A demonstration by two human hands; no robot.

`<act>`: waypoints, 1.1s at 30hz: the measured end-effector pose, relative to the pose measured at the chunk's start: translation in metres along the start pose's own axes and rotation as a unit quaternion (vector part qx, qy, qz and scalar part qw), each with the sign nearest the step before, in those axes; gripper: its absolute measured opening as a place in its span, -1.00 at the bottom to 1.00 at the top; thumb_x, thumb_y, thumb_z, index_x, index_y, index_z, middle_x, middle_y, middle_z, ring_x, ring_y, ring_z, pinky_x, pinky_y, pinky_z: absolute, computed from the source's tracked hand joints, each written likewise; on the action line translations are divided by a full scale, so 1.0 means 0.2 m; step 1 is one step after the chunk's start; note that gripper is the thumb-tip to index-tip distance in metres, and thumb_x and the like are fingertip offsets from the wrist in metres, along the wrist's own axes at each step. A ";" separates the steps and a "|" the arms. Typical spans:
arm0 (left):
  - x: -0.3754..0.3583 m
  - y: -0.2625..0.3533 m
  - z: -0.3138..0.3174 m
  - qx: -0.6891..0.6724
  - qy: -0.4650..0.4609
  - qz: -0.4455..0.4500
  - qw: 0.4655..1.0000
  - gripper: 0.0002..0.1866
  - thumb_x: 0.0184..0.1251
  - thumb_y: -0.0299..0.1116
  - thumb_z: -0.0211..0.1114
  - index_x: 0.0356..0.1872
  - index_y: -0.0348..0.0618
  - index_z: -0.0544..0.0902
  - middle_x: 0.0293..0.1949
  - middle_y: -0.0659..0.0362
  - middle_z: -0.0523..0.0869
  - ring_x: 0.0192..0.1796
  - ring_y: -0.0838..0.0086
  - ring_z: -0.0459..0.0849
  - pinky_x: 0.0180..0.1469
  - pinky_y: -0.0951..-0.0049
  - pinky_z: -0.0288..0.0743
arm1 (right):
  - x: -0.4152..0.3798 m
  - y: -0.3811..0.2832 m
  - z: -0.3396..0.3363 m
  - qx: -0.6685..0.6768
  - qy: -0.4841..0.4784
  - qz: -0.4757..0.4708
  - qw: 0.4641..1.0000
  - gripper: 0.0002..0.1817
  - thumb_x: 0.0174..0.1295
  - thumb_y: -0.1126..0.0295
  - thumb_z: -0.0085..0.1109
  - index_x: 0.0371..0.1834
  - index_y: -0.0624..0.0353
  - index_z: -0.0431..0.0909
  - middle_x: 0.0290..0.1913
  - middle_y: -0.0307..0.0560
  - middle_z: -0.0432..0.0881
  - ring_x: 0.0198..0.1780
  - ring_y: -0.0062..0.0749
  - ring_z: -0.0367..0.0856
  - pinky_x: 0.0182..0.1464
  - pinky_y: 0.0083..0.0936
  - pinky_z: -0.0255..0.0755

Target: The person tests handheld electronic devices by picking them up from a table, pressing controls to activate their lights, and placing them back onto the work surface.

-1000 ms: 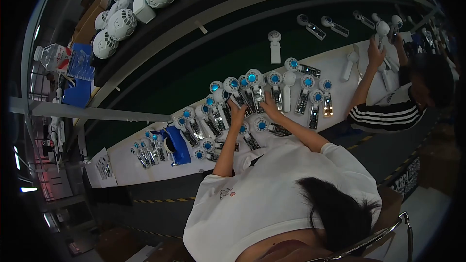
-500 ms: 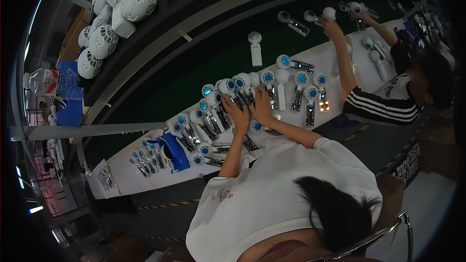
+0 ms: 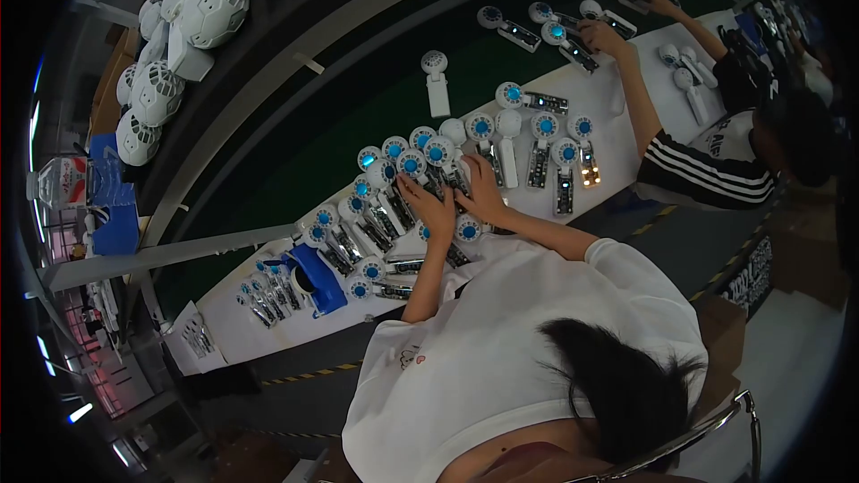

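Several handheld fans with round white heads and blue centres stand close together on the white table (image 3: pixel 295 326); many of their handles show bare circuit boards. My left hand (image 3: pixel 431 207) reaches into the group, its fingers bent against a fan (image 3: pixel 411 165) just below the head. Close beside it, my right hand (image 3: pixel 484 192) has its fingers curled at the handle of a neighbouring fan (image 3: pixel 439 151). The fingers partly hide both handles. Nearest my right hand are a fan with a blue centre (image 3: pixel 480 126) and an all-white fan (image 3: pixel 508 123).
A dark green belt (image 3: pixel 358 94) runs behind the table and carries a white fan (image 3: pixel 435 63). A blue holder (image 3: pixel 315 279) stands at the left. At the right, a co-worker's hand (image 3: pixel 604 38) is by more fans. White perforated shells (image 3: pixel 215 11) sit on a shelf.
The view has shifted, so the scene sits further left and higher. My hands stay among the fans, with the heads near them slightly rearranged. A blue-centred fan now lies by the co-worker's hand.
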State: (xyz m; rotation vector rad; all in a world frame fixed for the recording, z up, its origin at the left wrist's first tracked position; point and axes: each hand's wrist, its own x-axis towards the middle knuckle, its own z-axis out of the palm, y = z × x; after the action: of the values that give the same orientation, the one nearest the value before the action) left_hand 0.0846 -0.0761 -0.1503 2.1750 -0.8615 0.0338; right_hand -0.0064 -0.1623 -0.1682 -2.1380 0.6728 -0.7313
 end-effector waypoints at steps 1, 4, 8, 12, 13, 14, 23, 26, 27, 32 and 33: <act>0.00 0.01 -0.01 0.000 -0.002 -0.001 1.000 -0.18 0.10 -0.39 0.18 0.30 -0.48 -0.09 0.29 -0.28 -0.06 0.32 -0.14 0.04 0.31 0.10 0.03 | 0.00 -0.01 -0.01 0.000 -0.001 0.002 1.000 -0.29 -0.02 0.34 0.15 0.21 0.33 0.10 0.16 0.22 0.14 0.18 0.12 0.16 0.24 -0.19 0.07; 0.00 0.04 -0.03 -0.029 0.008 -0.003 1.000 -0.19 0.09 -0.42 0.18 0.30 -0.47 -0.08 0.29 -0.25 -0.06 0.32 -0.11 0.05 0.32 0.11 0.02 | -0.01 -0.01 -0.05 0.007 -0.001 -0.008 1.000 -0.31 -0.02 0.35 0.15 0.21 0.31 0.11 0.15 0.22 0.14 0.18 0.11 0.16 0.24 -0.19 0.07; 0.04 0.09 -0.06 -0.063 0.001 0.012 0.998 -0.25 0.08 -0.45 0.18 0.28 -0.43 0.01 0.27 -0.20 -0.02 0.31 -0.07 0.03 0.32 0.12 0.00 | -0.03 0.02 -0.12 0.062 0.025 0.044 0.997 -0.37 -0.02 0.38 0.14 0.14 0.35 0.18 0.11 0.21 0.18 0.18 0.08 0.17 0.23 -0.22 0.07; 0.13 0.12 -0.05 -0.096 0.000 0.054 0.994 -0.37 0.09 -0.45 0.17 0.21 -0.35 0.16 0.25 -0.15 0.02 0.30 -0.04 0.04 0.31 0.12 0.00 | -0.03 0.12 -0.36 -0.045 0.150 0.083 0.984 -0.48 0.01 0.45 0.06 0.09 0.33 0.23 0.07 0.19 0.22 0.12 0.05 0.20 0.20 -0.22 0.07; 0.17 0.11 -0.04 -0.098 -0.001 0.055 0.994 -0.37 0.09 -0.45 0.17 0.21 -0.35 0.16 0.25 -0.15 0.02 0.30 -0.04 0.04 0.31 0.12 0.00 | -0.04 0.19 -0.42 -0.074 0.185 0.106 0.974 -0.50 0.01 0.47 0.05 0.07 0.33 0.24 0.06 0.19 0.24 0.11 0.04 0.21 0.20 -0.22 0.07; 0.21 0.10 -0.04 -0.078 -0.012 0.065 0.995 -0.40 0.09 -0.46 0.18 0.18 -0.33 0.20 0.23 -0.14 0.06 0.28 -0.02 0.08 0.29 0.13 0.03 | -0.05 0.24 -0.49 -0.076 0.187 0.106 0.974 -0.50 0.01 0.47 0.05 0.07 0.33 0.24 0.06 0.19 0.24 0.11 0.04 0.21 0.20 -0.22 0.07; 0.78 -0.08 0.14 0.056 -0.023 0.050 0.997 -0.40 -0.01 -0.32 0.34 0.04 -0.36 0.29 0.07 -0.16 0.27 0.16 -0.01 0.25 0.13 0.14 0.26 | 0.28 0.45 -0.67 -0.260 0.147 0.066 0.952 -0.67 -0.09 0.46 0.18 -0.18 0.13 0.44 -0.14 -0.01 0.45 0.01 -0.08 0.33 0.01 -0.18 0.24; 0.93 -0.17 0.24 0.106 -0.105 -0.035 0.988 -0.27 -0.07 -0.16 0.40 0.05 -0.37 0.24 0.03 -0.18 0.29 0.09 0.00 0.34 0.03 0.12 0.38 | 0.47 0.63 -0.69 -0.271 0.043 0.213 0.938 -0.58 -0.21 0.35 0.29 -0.17 0.10 0.48 -0.07 -0.02 0.46 0.05 -0.09 0.36 0.04 -0.18 0.26; 0.97 -0.18 0.26 0.150 -0.141 -0.073 0.976 -0.22 -0.08 -0.16 0.41 0.08 -0.38 0.20 0.04 -0.19 0.28 0.08 0.01 0.36 -0.01 0.14 0.42 | 0.54 0.66 -0.70 -0.271 0.047 0.209 0.939 -0.58 -0.21 0.35 0.29 -0.17 0.10 0.48 -0.07 -0.02 0.46 0.05 -0.09 0.36 0.04 -0.18 0.26; 1.07 -0.23 0.33 0.241 -0.249 -0.193 0.918 -0.12 -0.07 -0.16 0.42 0.16 -0.36 0.06 0.04 -0.21 0.31 0.08 0.00 0.40 -0.03 0.18 0.49 | 0.72 0.67 -0.75 -0.296 -0.248 0.303 0.871 -0.38 -0.40 0.21 0.36 -0.09 0.03 0.49 -0.01 0.01 0.49 0.08 -0.08 0.42 0.11 -0.17 0.27; 1.08 -0.29 0.35 0.227 -0.248 -0.190 0.922 -0.12 -0.05 -0.17 0.42 0.17 -0.34 0.04 0.04 -0.22 0.33 0.07 -0.02 0.42 -0.02 0.19 0.49 | 0.73 0.71 -0.73 -0.296 -0.247 0.304 0.871 -0.38 -0.40 0.21 0.36 -0.09 0.03 0.49 -0.01 0.01 0.49 0.08 -0.08 0.42 0.11 -0.17 0.27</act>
State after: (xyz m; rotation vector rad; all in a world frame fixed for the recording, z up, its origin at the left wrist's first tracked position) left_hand 0.2676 -0.2194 -0.1750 2.8213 -0.7289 -0.5892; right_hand -0.0357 -0.4116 -0.1596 -2.2863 1.3032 0.4144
